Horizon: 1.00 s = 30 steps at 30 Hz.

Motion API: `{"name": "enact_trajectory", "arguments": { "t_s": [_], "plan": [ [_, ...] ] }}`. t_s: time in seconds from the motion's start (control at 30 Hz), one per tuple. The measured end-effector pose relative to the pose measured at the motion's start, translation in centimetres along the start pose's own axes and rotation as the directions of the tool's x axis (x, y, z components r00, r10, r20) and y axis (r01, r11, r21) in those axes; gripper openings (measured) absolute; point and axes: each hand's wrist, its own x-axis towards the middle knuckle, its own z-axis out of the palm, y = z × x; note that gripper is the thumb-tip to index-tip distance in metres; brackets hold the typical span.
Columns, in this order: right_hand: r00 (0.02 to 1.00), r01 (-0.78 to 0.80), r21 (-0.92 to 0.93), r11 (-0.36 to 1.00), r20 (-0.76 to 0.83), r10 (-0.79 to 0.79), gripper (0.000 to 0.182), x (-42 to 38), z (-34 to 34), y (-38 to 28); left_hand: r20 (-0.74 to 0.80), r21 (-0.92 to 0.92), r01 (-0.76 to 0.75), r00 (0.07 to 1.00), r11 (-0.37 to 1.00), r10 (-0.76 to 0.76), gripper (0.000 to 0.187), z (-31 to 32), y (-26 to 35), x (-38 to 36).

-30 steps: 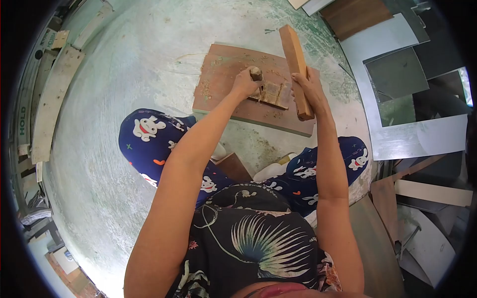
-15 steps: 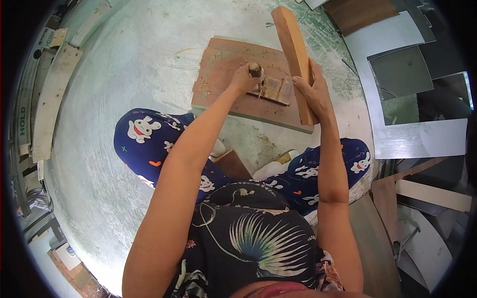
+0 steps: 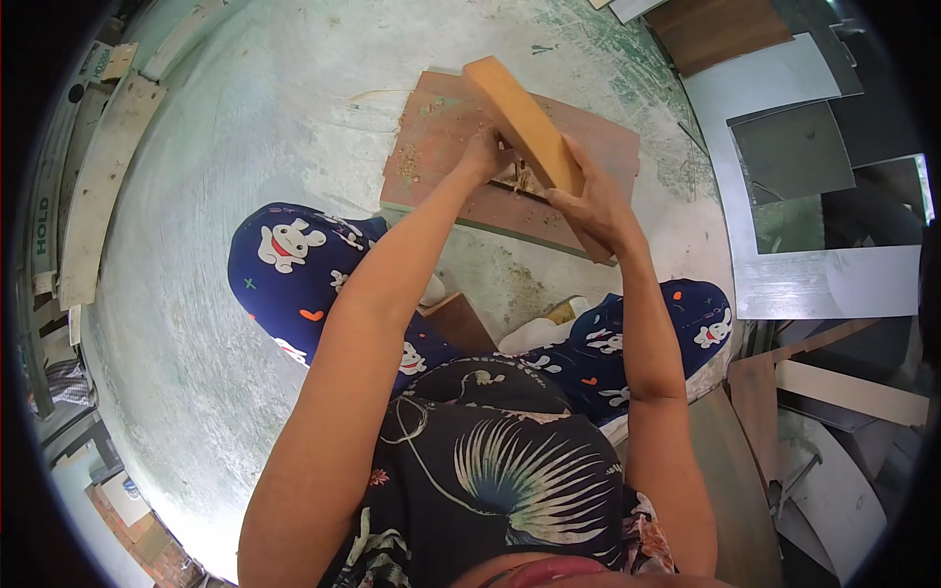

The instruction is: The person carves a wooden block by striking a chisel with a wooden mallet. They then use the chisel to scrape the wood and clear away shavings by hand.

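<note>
My right hand is closed around the lower part of a long, thick wooden bar. The bar slants up and to the left, its upper stretch passing over my left hand. That left hand is wrapped round the upright wooden handle of what looks like a chisel, now mostly hidden by the bar and fingers. Beneath the hands lies a small, rough piece of wood, partly covered by the bar. It rests on a flat reddish-brown board on the floor, with wood shavings scattered over it.
Bent knees in blue patterned trousers frame the near side of the board. A brown block sits between the legs. Sheets and panels are piled at the right. Long planks lean along the left, on the greenish concrete floor.
The wooden bar has swung down and left with my right hand, so its upper part now covers the chisel handle. My left hand has stayed nearly in place.
</note>
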Motion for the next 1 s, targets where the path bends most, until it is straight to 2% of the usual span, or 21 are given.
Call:
{"name": "enact_trajectory", "arguments": {
  "t_s": [0.03,0.13,0.23,0.27,0.37,0.43,0.47,0.53,0.57,0.63,0.67,0.73,0.87,0.93,0.97,1.0],
  "plan": [
    [1.000,0.015,0.009,1.000,-0.026,-0.015,0.077,-0.2,-0.5,-0.4,0.056,-0.048,0.014,0.998,0.999,-0.011,0.037,-0.2,-0.5,0.0],
    [0.994,0.044,0.031,0.999,-0.105,-0.040,0.076,-0.7,-1.7,0.0,0.051,-0.253,-0.019,0.998,0.967,0.033,0.035,0.1,-1.2,0.3],
    [0.987,0.044,0.105,0.993,-0.155,-0.027,0.076,-1.5,-3.0,-1.6,0.021,-0.116,0.016,1.000,0.993,-0.014,0.034,-0.5,-0.1,0.0],
    [0.986,0.041,0.142,0.989,-0.165,-0.018,0.077,-1.6,-3.2,-2.2,0.012,-0.149,-0.002,1.000,0.989,0.003,0.034,-0.6,-0.1,0.0],
    [0.953,0.235,0.155,0.960,-0.233,-0.195,0.078,-1.7,-2.8,-2.2,-0.005,-0.232,-0.045,0.999,0.972,0.046,0.034,0.2,-1.0,0.1],
    [0.967,0.212,0.074,0.974,-0.159,-0.199,0.078,-1.4,-1.5,-0.9,-0.003,-0.269,-0.076,0.997,0.960,0.078,0.034,0.5,-1.6,0.3],
    [0.972,0.202,0.030,0.979,-0.124,-0.197,0.078,-1.1,-0.9,-0.2,0.008,-0.219,-0.076,0.997,0.973,0.080,0.034,0.7,-1.9,0.6],
    [0.996,0.067,-0.020,0.998,-0.064,-0.068,0.078,-0.5,0.1,-0.1,0.020,-0.119,-0.086,0.996,0.989,0.089,0.032,0.6,-2.3,1.2],
    [0.999,0.002,-0.046,0.999,-0.035,-0.003,0.078,-0.2,0.3,-0.1,0.008,-0.141,-0.054,0.998,0.989,0.055,0.031,0.8,-2.5,1.4],
    [1.000,-0.007,-0.008,1.000,-0.030,0.006,0.078,-0.2,-0.4,-1.1,-0.021,-0.192,0.030,0.999,0.981,-0.035,0.029,0.5,-1.7,0.3],
    [0.999,-0.017,0.010,1.000,-0.029,0.018,0.078,-0.5,-0.8,-1.4,0.024,-0.272,0.015,1.000,0.962,-0.009,0.028,0.1,-1.4,-0.1],
    [0.993,0.074,0.055,0.996,-0.092,-0.068,0.079,-0.7,-1.2,-1.4,0.101,-0.430,-0.015,0.993,0.903,0.065,0.027,-0.8,-0.8,0.0],
    [0.954,0.249,0.135,0.959,-0.205,-0.219,0.081,-0.8,-0.5,-1.2,0.029,-0.301,0.077,0.997,0.950,-0.072,0.027,-1.7,0.9,-1.0],
    [0.995,0.085,0.006,0.996,-0.053,-0.084,0.082,-0.3,0.4,0.1,0.000,-0.195,0.089,0.996,0.977,-0.090,0.029,-2.2,2.7,-1.8],
    [1.000,0.011,-0.073,0.997,0.015,-0.010,0.082,0.0,0.7,0.7,0.000,-0.230,0.123,0.992,0.965,-0.127,0.030,-2.0,2.6,-1.6],
    [1.000,-0.005,-0.082,0.997,0.011,0.006,0.082,0.0,0.9,0.9,0.004,-0.264,0.160,0.986,0.951,-0.165,0.032,-1.4,1.8,-1.5]
  ]
}}
